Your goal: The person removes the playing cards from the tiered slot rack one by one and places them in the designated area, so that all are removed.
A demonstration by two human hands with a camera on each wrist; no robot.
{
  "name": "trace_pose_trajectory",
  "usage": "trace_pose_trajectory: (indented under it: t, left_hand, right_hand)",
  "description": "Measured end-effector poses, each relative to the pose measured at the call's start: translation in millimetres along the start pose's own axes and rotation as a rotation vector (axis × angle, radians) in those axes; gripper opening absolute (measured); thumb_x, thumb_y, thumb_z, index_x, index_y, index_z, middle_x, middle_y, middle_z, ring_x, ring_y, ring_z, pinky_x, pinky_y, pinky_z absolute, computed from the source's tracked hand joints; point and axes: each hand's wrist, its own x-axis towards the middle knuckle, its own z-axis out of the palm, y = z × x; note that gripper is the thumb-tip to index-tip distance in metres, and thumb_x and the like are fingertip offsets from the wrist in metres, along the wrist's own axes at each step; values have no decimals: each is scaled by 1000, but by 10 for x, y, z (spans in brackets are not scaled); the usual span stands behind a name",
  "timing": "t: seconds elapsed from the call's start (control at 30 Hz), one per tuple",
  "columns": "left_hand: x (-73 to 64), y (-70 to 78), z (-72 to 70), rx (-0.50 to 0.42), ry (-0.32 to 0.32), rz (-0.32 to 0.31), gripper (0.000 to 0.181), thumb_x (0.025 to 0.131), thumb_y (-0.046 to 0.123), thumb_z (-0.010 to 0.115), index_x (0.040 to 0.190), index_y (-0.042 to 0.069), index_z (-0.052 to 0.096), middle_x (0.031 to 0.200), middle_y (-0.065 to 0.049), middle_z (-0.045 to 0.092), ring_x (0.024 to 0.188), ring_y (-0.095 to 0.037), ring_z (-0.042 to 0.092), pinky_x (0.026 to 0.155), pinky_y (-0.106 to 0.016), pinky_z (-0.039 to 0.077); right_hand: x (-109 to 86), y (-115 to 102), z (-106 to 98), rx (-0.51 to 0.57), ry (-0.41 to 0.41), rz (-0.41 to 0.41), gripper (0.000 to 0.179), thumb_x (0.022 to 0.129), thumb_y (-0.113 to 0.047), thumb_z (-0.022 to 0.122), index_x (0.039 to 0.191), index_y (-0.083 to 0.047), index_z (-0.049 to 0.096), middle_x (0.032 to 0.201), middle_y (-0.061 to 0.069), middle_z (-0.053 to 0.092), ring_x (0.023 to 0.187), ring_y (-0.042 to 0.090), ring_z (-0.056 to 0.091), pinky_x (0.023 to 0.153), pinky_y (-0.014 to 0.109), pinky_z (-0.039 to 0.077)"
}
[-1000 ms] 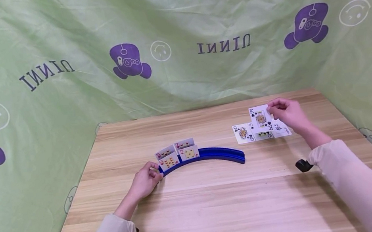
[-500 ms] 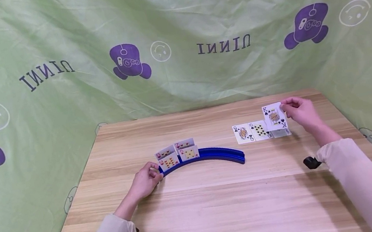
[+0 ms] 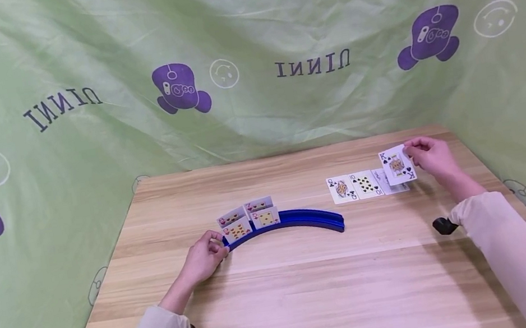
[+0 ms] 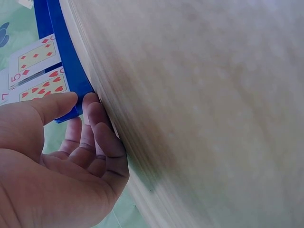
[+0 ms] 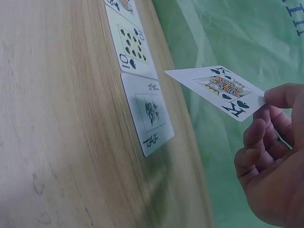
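Observation:
My right hand (image 3: 438, 160) pinches a king of spades (image 3: 397, 165) by its upper right corner, thumb and fingers on the edge. The king is raised above a row of face-up cards: a queen (image 3: 341, 189), a black ten (image 3: 366, 185) and a black-and-white joker (image 5: 152, 114), which the king partly covers in the head view. At the other side, my left hand (image 3: 205, 257) grips the left end of a curved blue card holder (image 3: 309, 218) between thumb and forefinger. A red heart card (image 3: 237, 231) and a five of diamonds (image 3: 266, 218) stand in its front slot.
Behind those two, a seven (image 3: 259, 204) and another red card (image 3: 231, 217) stand in the holder's back slot. The wooden table (image 3: 283, 297) meets a green printed cloth (image 3: 256, 119) at the back and sides.
My right hand has carried the king to the right, from over the ten to over the joker's right part, uncovering the ten. The left hand keeps its grip on the card holder.

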Motion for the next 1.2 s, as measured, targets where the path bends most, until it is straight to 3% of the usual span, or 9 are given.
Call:
trace_pose_trajectory:
  t: [0.2,0.4,0.67,0.93,1.03,1.2]
  left_hand:
    - [-1,-1,9,-2,3,-4,24,89,12,70,109,8,58,87,-5,72,73,-14,59,69,-29,45]
    - [-2,-1,9,3,0,5,24,89,12,70,109,8,57,85,-5,72,71,-13,58,68,-29,44]
    - [10,-24,11,2,2,11,24,89,12,70,109,8,57,85,-5,72,71,-13,58,67,-29,45]
    - [11,-16,4,7,1,14,25,89,12,70,110,7,57,85,-5,72,71,-13,58,67,-29,45]
    - [4,-9,-1,14,1,14,25,89,12,70,109,7,57,84,-5,72,70,-13,58,67,-29,45]
    - [1,5,-7,20,2,11,25,89,12,70,109,7,57,84,-5,72,70,-13,58,67,-29,44]
  right_hand:
    - [59,135,-47,-9,4,50,36,100,-31,57,124,-4,57,89,-19,56,79,1,54,71,21,51]
    - [87,222,-104,-87,-8,83,48,102,-32,53,135,2,52,94,-16,56,82,-1,54,74,19,50]
    - [109,329,-164,-197,11,75,53,102,-40,49,135,2,54,124,20,59,85,7,53,70,19,45]
    - [151,477,-200,-184,12,121,55,100,-39,50,133,5,54,113,19,63,75,6,58,65,24,51]
    - [163,503,-210,-227,1,114,54,101,-38,49,132,6,53,115,25,62,78,11,59,65,24,51]
    - [168,496,-230,-324,-9,106,56,102,-38,46,132,8,53,126,34,58,96,30,58,74,28,43]
